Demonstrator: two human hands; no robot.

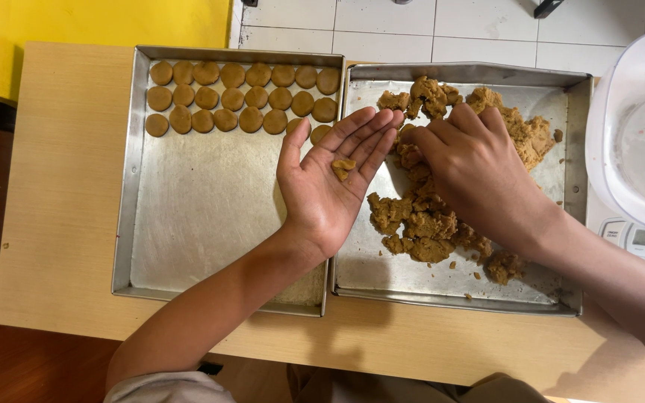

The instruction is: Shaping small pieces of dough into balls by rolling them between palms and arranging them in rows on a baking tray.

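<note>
Filling had barely begun: three far rows of dough discs (242, 95) lay in the left tray (188, 216), left hand (328, 183) spread holding a crumb, right hand (479, 175) pinching the dough heap (423, 216), much unshaped

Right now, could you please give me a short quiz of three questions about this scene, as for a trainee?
1. True or false: the left hand is open, palm up.
2. Which tray holds the round discs: A left tray, B right tray?
3. What does the right hand touch?

Key: 1 true, with a crumb on the palm. 2 A. 3 The dough in the right tray.
</note>
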